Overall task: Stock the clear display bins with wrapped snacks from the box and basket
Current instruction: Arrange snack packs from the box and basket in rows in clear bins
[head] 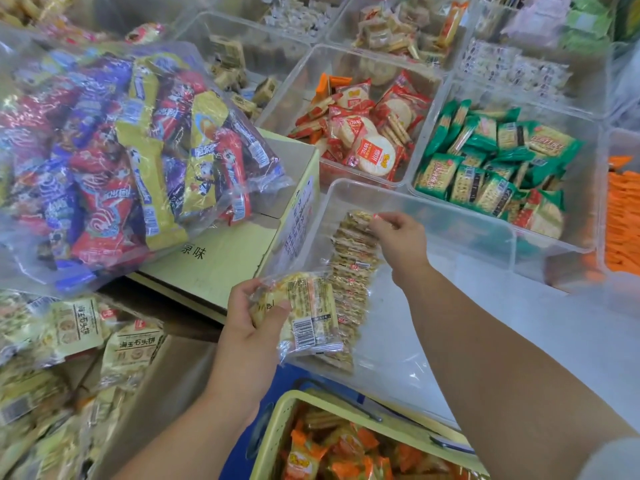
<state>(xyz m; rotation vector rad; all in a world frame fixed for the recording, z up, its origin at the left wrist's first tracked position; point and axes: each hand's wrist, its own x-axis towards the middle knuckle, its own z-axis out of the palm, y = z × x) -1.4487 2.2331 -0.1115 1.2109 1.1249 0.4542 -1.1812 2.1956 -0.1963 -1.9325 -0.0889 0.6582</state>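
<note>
My left hand point(254, 317) grips a small stack of yellow wrapped cracker packs point(306, 313) at the near left corner of a clear display bin point(450, 223). Inside that bin a row of the same packs point(353, 268) stands on edge along the left wall. My right hand point(398, 237) reaches into the bin and pinches the pack at the far end of the row. At lower left an open cardboard box point(166, 386) holds more yellow packs point(133, 348). A yellow basket point(277, 420) at the bottom holds orange wrapped snacks point(346, 448).
A large clear bag of red, blue and yellow snacks point(114, 154) lies on a closed cardboard box point(225, 258) to the left. Neighbouring bins hold red-wrapped rice crackers point(367, 133), green packs point(491, 161) and orange packs point(623, 220). More bins stand behind.
</note>
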